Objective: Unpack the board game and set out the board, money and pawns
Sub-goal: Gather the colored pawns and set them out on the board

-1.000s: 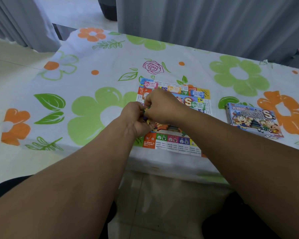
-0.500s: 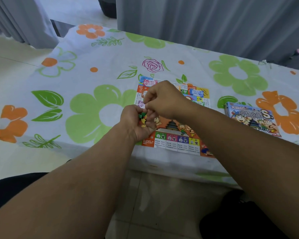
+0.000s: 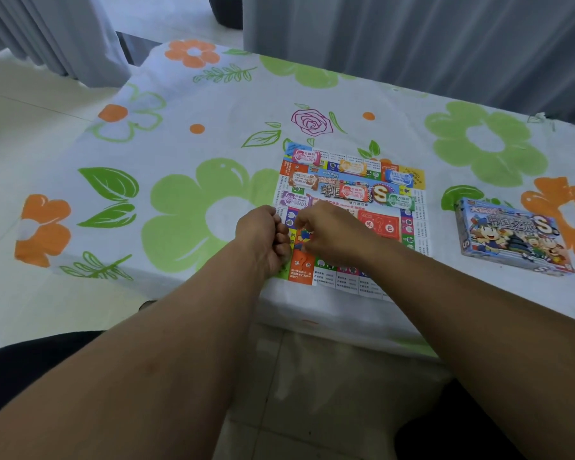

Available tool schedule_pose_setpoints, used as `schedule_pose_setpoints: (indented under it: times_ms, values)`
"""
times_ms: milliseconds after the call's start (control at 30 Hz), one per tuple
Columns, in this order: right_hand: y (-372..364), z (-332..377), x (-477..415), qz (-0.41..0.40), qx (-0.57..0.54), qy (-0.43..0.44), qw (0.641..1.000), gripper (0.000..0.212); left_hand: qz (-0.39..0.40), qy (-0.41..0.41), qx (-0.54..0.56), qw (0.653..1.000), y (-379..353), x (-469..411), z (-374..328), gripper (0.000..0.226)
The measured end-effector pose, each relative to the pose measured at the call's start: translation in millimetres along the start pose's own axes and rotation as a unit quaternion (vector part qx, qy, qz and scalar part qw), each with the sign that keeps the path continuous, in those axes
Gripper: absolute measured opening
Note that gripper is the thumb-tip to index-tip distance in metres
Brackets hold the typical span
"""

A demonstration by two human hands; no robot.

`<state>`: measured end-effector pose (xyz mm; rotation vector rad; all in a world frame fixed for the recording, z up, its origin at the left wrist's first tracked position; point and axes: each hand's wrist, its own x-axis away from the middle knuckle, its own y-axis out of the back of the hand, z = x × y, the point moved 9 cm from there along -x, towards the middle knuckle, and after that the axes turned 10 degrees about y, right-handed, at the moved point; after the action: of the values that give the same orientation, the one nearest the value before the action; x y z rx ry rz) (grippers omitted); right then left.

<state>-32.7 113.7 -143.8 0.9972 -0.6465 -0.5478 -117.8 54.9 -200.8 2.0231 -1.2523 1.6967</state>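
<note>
Board: the board [image 3: 384, 227] lay flat on the tabletop [image 3: 186, 134], its near edge almost at the tabletop's near edge and its sides roughly square to that edge.
Money: the notes [image 3: 352, 166] sat in separate small piles across the far half of the board.
Pawns: none could be made out standing on the board.
Left hand: the left hand [image 3: 261, 239] hovered at the board's near-left corner with its fingers curled in. I could not tell what they enclosed, if anything.
Right hand: the right hand [image 3: 329, 229] was just beside the left and over the board, its fingertips bent down toward the near-left squares. Any pinch was hidden.
Key relation: both hands met over that corner, the right one nearer the board's middle.
Open room: the near half of the board was free of notes, and the box [image 3: 512, 237] stood well apart toward the right edge.
</note>
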Motion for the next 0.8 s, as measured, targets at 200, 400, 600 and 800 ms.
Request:
schedule_pose_setpoints:
  times_ms: [200,400,600,800]
  values:
    - [1.3,-5.0,-3.2,0.007,-0.01,-0.004,1.0,0.03,-0.004,-0.007,-0.011,1.0,1.5,-1.2,-1.8,0.04]
    - [4.6,-10.5,-0.9,-0.018,-0.031,-0.019,0.999,0.04,0.0,-0.007,-0.019,1.0,1.7,0.4,-1.8,0.041]
    - [0.4,-8.2,-4.6,0.011,-0.052,-0.012,0.998,0.032,-0.007,-0.006,-0.025,1.0,1.9,0.8,-1.3,0.041]
    - [-1.7,-3.4,-6.5,0.046,-0.049,0.009,0.998,0.024,-0.016,-0.011,-0.03,0.999,2.3,1.5,-1.2,0.04]
